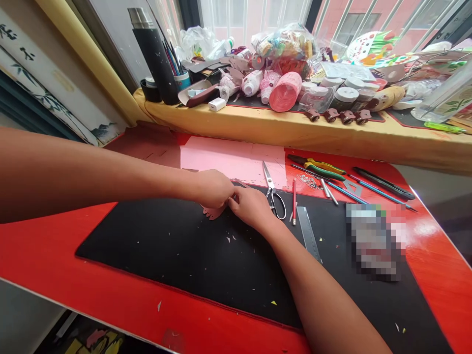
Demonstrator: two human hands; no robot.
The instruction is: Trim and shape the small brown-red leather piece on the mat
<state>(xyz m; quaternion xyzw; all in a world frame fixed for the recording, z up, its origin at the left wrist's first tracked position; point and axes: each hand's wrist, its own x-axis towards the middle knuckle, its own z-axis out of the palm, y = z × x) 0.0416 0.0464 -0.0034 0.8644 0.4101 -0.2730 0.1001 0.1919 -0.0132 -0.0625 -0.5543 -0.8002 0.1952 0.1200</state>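
My left hand (pixel 216 189) and my right hand (pixel 251 207) meet over the far part of the black mat (pixel 177 250), their fingertips pinched together. A brownish-pink cutout (pixel 213 213) with a scalloped edge shows beneath my left hand. Both hands seem closed on this piece, though the fingers cover most of it. Just right of my right hand lie silver scissors (pixel 271 184), and beyond them a red pencil (pixel 294 201). A clear ruler (pixel 309 233) rests on the mat beside my right forearm.
A pink sheet (pixel 232 157) lies behind the hands on the red table (pixel 37 241). Pliers (pixel 320 167), small metal rings (pixel 309 181) and a black cutter (pixel 383 183) are at the right. A cluttered, yellow-covered ledge (pixel 236 120) holds a black thermos (pixel 157 64) and several jars.
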